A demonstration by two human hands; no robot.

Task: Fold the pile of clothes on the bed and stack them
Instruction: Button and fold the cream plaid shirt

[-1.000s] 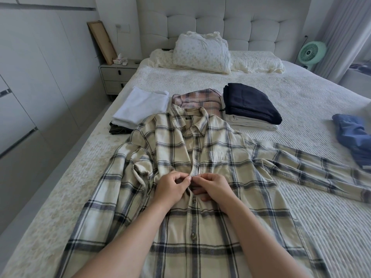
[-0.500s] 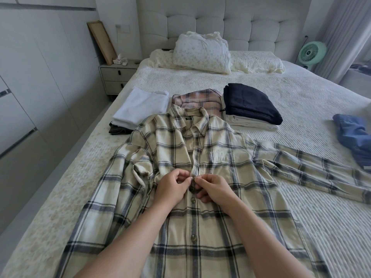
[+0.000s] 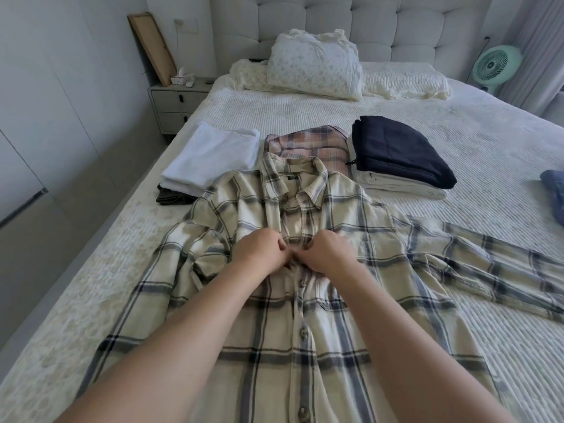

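A cream plaid shirt [image 3: 341,325] lies face up and spread out on the bed [image 3: 457,129], its right sleeve stretched out to the right. My left hand [image 3: 259,251] and my right hand [image 3: 328,250] meet at the button placket on the chest, each pinching an edge of the shirt front. Below them the placket is buttoned; above them the front gapes open up to the collar. Behind the shirt lie a folded white stack [image 3: 210,157], a folded pink plaid shirt [image 3: 308,145] and a folded navy garment [image 3: 396,151] on pale folded cloth.
A blue garment [image 3: 554,193] lies unfolded at the right edge. Pillows [image 3: 314,68] sit at the headboard. A grey nightstand [image 3: 177,102] stands left of the bed, and a green fan [image 3: 494,65] stands at the far right.
Both hands have moved up the placket toward the collar, and the view has tilted downward.
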